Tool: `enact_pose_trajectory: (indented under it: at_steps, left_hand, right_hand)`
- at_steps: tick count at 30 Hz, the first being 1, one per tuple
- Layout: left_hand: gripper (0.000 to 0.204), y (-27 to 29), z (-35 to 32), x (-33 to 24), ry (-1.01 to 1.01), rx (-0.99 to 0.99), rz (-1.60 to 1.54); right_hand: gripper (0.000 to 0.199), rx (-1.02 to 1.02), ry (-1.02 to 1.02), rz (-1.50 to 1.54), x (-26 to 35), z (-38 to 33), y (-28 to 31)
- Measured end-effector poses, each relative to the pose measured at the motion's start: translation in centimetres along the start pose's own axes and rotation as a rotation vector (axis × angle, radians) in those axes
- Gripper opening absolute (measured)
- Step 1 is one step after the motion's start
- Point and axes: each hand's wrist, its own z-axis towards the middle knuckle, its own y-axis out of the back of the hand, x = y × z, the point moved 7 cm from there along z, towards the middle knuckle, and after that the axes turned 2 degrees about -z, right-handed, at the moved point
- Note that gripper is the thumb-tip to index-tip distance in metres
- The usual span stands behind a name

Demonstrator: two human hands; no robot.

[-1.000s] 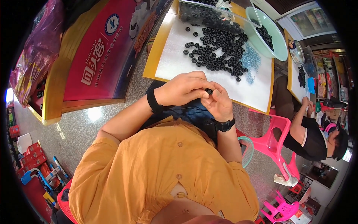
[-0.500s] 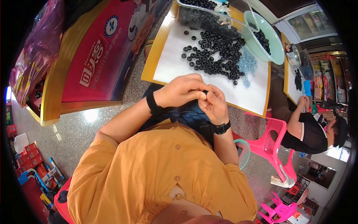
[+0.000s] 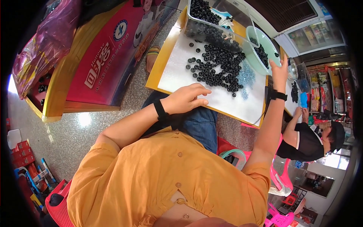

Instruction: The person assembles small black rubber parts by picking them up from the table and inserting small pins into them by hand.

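My left hand hovers at the near edge of the white-topped table, thumb and fingers apart, holding nothing. Stretched out to the right, my right hand is at the rim of a pale green bowl, its fingertips spread. One small black ring-shaped piece shows between those fingertips, smaller than the gap; it looks loose. More black pieces lie in the bowl. A pile of black ring-shaped pieces covers the middle of the table, beside a scatter of tiny pale-blue clear pieces.
A clear plastic bin of black pieces stands at the table's far side. Left is a red printed panel with a gold frame. Another person sits at a second table on the right. A pink chair stands near my right arm.
My hands were together around a small black piece and have parted. The right has swung right to the bowl; the left stays near the table edge with its fingers extended.
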Motion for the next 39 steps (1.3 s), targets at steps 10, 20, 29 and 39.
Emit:
enact_pose_trajectory:
  at_steps: [10, 20, 29, 39]
  left_hand:
    - [0.03, 0.5, 0.1, 1.2, 0.067, -0.013, -0.013]
    - [0.032, 0.5, 0.0, 3.1, 0.311, -0.061, -0.388]
    - [0.029, -0.7, -0.7, 4.3, 0.539, 0.025, -0.921]
    - [0.031, -1.4, -0.9, 4.7, 0.587, 0.044, -0.728]
  right_hand:
    - [0.017, 0.506, 0.5, -0.052, 7.5, -9.8, -14.7]
    - [0.017, 0.54, 0.371, -0.127, 6.9, -9.2, -16.0]
    - [0.017, 0.76, 0.364, 0.442, 11.1, -20.0, -9.4]
    - [0.014, 0.29, -0.066, 0.153, -4.5, -15.3, -3.7]
